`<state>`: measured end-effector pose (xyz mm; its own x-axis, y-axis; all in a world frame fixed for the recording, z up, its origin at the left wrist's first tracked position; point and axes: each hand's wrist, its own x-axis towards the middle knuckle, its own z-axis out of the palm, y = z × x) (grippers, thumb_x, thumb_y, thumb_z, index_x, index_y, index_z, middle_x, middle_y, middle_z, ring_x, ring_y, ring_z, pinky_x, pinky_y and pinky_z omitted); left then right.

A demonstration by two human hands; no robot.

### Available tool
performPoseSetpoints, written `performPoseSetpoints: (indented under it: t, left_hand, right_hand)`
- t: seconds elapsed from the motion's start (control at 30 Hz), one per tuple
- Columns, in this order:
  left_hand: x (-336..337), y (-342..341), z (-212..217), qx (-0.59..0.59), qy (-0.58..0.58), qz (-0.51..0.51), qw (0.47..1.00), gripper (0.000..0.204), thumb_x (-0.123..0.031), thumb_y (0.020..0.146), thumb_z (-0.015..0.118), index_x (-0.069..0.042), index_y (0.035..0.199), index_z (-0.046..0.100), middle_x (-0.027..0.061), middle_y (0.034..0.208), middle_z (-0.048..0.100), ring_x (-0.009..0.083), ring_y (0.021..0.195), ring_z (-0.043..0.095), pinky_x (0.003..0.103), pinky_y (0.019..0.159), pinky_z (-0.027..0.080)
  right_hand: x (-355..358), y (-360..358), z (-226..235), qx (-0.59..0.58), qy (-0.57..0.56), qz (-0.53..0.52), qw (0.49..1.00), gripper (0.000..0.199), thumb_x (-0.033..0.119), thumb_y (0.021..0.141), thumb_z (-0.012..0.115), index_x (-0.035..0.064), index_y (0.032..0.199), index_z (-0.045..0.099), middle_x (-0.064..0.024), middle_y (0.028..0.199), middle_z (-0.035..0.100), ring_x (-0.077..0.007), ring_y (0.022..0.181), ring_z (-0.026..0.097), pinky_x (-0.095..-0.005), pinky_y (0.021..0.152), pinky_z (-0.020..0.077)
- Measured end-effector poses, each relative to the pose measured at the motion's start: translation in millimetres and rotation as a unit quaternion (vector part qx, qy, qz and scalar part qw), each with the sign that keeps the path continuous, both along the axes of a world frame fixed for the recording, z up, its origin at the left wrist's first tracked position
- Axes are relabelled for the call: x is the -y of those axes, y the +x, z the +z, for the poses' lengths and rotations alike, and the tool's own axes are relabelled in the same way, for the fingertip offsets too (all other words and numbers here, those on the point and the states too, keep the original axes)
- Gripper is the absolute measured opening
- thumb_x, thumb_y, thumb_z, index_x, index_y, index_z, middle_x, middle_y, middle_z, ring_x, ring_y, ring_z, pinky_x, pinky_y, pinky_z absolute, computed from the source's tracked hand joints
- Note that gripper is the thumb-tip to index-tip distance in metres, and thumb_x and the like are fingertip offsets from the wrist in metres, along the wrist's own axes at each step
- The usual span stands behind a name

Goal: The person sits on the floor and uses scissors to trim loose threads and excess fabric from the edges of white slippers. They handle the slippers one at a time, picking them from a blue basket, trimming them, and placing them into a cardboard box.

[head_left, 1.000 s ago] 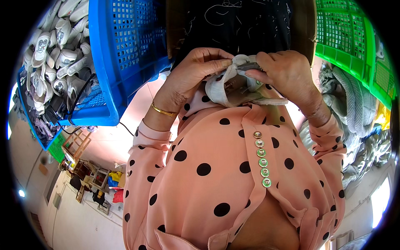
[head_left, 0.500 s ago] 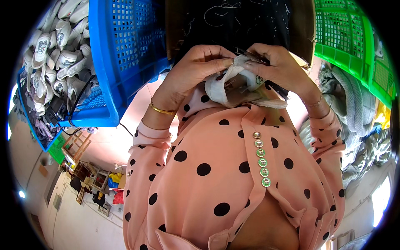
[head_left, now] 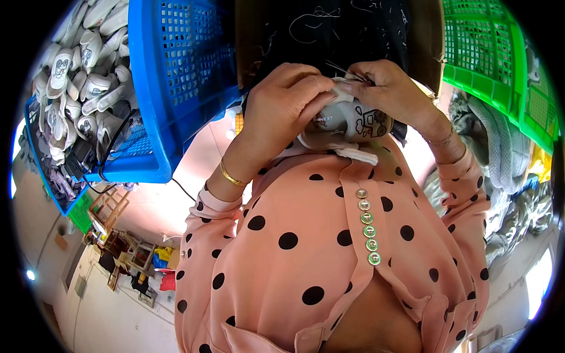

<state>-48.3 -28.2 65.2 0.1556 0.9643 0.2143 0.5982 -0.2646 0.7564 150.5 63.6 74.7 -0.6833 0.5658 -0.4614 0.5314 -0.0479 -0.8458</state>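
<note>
Both of my hands are closed around a small white shoe (head_left: 368, 125) held close in front of my blouse. Its side carries a dark line drawing, and a pale strap (head_left: 358, 155) hangs loose below its opening. My left hand (head_left: 287, 99) pinches the shoe's upper edge from the left, with its fingertips partly hidden. On the other side, my right hand (head_left: 391, 91) grips the same edge between thumb and fingers. A thin, dark pointed metal tool (head_left: 360, 77), perhaps thread snips, sticks out of my right hand over the shoe.
To the left stands a blue plastic basket (head_left: 150, 141), with a heap of similar white shoes (head_left: 62, 73) beyond it. Green basket (head_left: 518, 65) and grey footwear (head_left: 491, 147) are at right. Black cloth (head_left: 347, 41) with loose threads lies ahead, beside brown cardboard (head_left: 428, 41).
The shoe has turned, bringing its drawing into fuller view and its strap lower left. My left hand has rolled over, its back now showing more. Thin tool points show more clearly at my right hand.
</note>
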Motion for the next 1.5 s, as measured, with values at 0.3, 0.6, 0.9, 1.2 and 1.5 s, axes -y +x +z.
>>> performPoseSetpoints:
  t: [0.3, 0.6, 0.9, 1.2, 1.5]
  left_hand:
    - [-22, -46, -17, -0.22, 0.063, 0.148, 0.962, 0.016, -0.02, 0.084, 0.073, -0.009, 0.093, 0.067, 0.0059, 0.094, 0.068, 0.0261, 0.092, 0.062, 0.038, 0.083, 0.048]
    - [-13, -3, 8, -0.066, 0.024, -0.021, 0.997, 0.016, -0.021, 0.072, 0.074, -0.01, 0.084, 0.071, 0.003, 0.079, 0.066, 0.0234, 0.088, 0.06, 0.041, 0.086, 0.043]
    - [-20, -36, -14, -0.192, -0.008, 0.145, 0.971, 0.02, -0.008, 0.083, 0.067, -0.005, 0.103, 0.069, 0.0104, 0.098, 0.069, 0.0271, 0.089, 0.064, 0.038, 0.086, 0.049]
    - [-13, -5, 0, -0.067, 0.054, -0.025, 0.996, 0.011, -0.013, 0.076, 0.074, -0.01, 0.087, 0.072, 0.0037, 0.084, 0.069, 0.0247, 0.082, 0.061, 0.036, 0.078, 0.047]
    - [-18, -43, -14, -0.239, 0.032, 0.14, 0.96, 0.028, -0.032, 0.09, 0.065, -0.007, 0.101, 0.069, 0.0139, 0.102, 0.068, 0.0316, 0.103, 0.059, 0.044, 0.092, 0.043]
  right_hand:
    - [1, 2, 1, 0.014, -0.052, -0.014, 0.998, 0.032, 0.027, 0.091, 0.063, -0.0049, 0.092, 0.067, -0.0107, 0.069, 0.065, -0.0124, 0.062, 0.058, -0.0281, 0.062, 0.0482]
    - [-1, 1, 0, -0.011, -0.042, 0.0, 0.999, 0.032, 0.027, 0.09, 0.063, -0.0049, 0.093, 0.068, -0.0115, 0.067, 0.063, -0.0134, 0.061, 0.058, -0.0288, 0.061, 0.0478]
    - [3, 1, 5, 0.008, -0.035, -0.021, 0.999, 0.03, 0.024, 0.09, 0.062, -0.0059, 0.092, 0.067, -0.013, 0.066, 0.062, -0.0151, 0.058, 0.057, -0.0295, 0.06, 0.0473]
    - [4, -1, 3, -0.028, -0.026, -0.007, 0.999, 0.03, 0.024, 0.092, 0.061, -0.0053, 0.089, 0.066, -0.0126, 0.062, 0.057, -0.0138, 0.055, 0.052, -0.0295, 0.056, 0.0445]
    - [5, 0, 1, 0.001, -0.003, -0.017, 1.0, 0.032, 0.025, 0.092, 0.059, -0.0055, 0.09, 0.066, -0.0146, 0.062, 0.056, -0.0171, 0.054, 0.052, -0.0315, 0.057, 0.0452]
